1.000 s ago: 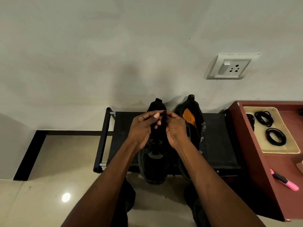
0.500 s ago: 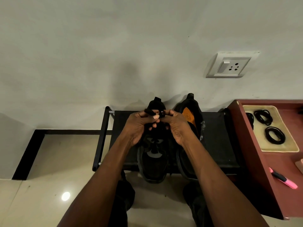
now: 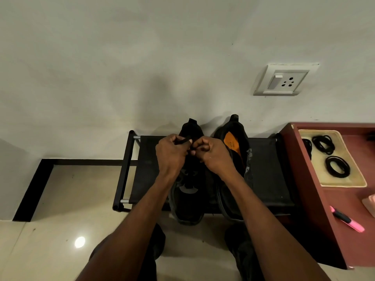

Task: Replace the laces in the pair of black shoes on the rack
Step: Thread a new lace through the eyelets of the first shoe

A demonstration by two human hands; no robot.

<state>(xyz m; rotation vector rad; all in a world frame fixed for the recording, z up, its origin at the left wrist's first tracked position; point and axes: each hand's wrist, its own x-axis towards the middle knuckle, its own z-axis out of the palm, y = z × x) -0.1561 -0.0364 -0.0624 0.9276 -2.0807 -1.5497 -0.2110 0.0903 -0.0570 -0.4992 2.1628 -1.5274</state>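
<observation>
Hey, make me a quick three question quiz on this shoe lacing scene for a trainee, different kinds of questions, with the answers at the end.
1. True or false: both shoes stand on the black rack.
2. Multiple choice: the coiled black laces lie A) on the floor, B) in the beige tray, C) inside the right shoe.
3. Fill in: the left hand and right hand work a lace end over the ___ shoe.

Key: 1 true. 2 B. 3 left.
</observation>
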